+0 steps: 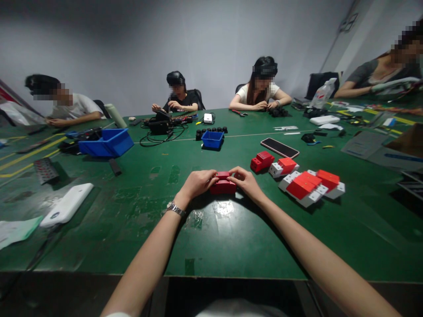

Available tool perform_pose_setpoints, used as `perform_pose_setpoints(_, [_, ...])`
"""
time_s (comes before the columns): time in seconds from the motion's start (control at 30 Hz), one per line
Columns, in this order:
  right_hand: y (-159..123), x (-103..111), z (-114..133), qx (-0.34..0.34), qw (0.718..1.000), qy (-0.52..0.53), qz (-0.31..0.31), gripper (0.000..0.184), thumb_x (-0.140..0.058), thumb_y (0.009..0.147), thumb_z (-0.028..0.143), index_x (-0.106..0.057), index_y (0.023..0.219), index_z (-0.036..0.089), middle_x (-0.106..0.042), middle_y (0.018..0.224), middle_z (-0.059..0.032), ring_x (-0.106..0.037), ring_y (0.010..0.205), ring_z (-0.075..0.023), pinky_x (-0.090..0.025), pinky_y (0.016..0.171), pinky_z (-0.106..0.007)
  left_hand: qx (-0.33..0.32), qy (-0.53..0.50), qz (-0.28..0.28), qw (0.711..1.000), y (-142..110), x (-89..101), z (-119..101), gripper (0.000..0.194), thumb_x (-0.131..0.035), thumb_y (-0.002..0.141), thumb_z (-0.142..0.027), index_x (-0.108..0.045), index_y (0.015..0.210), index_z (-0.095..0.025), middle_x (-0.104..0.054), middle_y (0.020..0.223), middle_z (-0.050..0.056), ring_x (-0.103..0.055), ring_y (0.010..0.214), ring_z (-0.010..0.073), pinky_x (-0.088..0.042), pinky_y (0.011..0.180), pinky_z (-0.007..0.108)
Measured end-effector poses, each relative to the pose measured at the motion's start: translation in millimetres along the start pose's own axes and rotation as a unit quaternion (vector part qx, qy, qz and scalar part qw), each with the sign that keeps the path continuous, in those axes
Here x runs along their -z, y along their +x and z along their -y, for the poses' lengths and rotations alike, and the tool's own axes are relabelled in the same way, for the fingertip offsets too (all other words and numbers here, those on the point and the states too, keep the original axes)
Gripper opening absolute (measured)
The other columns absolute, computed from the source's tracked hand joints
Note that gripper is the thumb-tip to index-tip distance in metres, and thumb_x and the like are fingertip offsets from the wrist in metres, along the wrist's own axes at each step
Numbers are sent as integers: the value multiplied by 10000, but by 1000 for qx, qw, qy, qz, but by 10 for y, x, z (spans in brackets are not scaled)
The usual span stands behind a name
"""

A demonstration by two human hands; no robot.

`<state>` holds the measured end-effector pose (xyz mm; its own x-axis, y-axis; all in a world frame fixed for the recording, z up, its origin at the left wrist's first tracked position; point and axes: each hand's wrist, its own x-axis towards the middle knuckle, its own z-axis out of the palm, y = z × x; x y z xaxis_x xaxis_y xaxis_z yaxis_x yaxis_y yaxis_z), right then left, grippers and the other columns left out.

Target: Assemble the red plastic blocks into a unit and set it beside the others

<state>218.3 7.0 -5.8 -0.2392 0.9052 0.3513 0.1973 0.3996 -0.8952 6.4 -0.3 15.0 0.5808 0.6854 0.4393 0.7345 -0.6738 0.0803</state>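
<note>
A red block-shaped electrical module (223,187), looking like a surge protector, rests on the green table in front of me. My left hand (201,182) grips its left end, thumb and fingers closed at the raised top part. At the other end, my right hand (243,179) pinches the same top part between thumb and fingers. Fingertips hide both upper corners. Right of my hands lie a similar red module (262,161), a white-and-red module (283,167) and a group of larger white-and-red modules (306,187).
A phone (280,148) lies behind the modules. A small blue bin (212,139) stands ahead, black round parts behind it. Left are a larger blue bin (107,143) and a cabled white power bank (68,204). Several people sit around the table; an open cardboard box (380,152) stands right.
</note>
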Motion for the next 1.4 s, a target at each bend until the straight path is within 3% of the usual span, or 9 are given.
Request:
perform_pose_setpoints(0.17, [8, 4, 6, -1, 1000, 4, 2, 261, -642, 708, 418, -649, 796, 173, -620, 809, -22, -484, 620, -117, -378, 577, -247, 6, -4, 9, 1000, 2, 12, -5, 291, -377, 926, -364, -565, 1001, -156, -670, 847, 71, -636, 763, 162, -449, 650, 238])
perform_pose_setpoints(0.43, [-1, 9, 30, -34, 999, -4, 14, 303, -633, 710, 442, -663, 816, 160, -526, 557, 31, -444, 533, -110, -334, 532, -237, 9, -11, 7, 1000, -2, 18, -17, 281, -376, 927, -361, -571, 983, -166, -670, 849, 61, -632, 738, 152, -434, 626, 224])
perform_pose_setpoints(1.4, [4, 13, 37, -29, 999, -17, 12, 291, -631, 713, 431, -662, 807, 157, -559, 581, 17, -464, 549, -118, -341, 541, -240, 4, -14, -3, 1000, -12, -6, 8, 291, -391, 921, -358, -572, 1029, -158, -679, 874, 79, -646, 789, 170, -464, 675, 249])
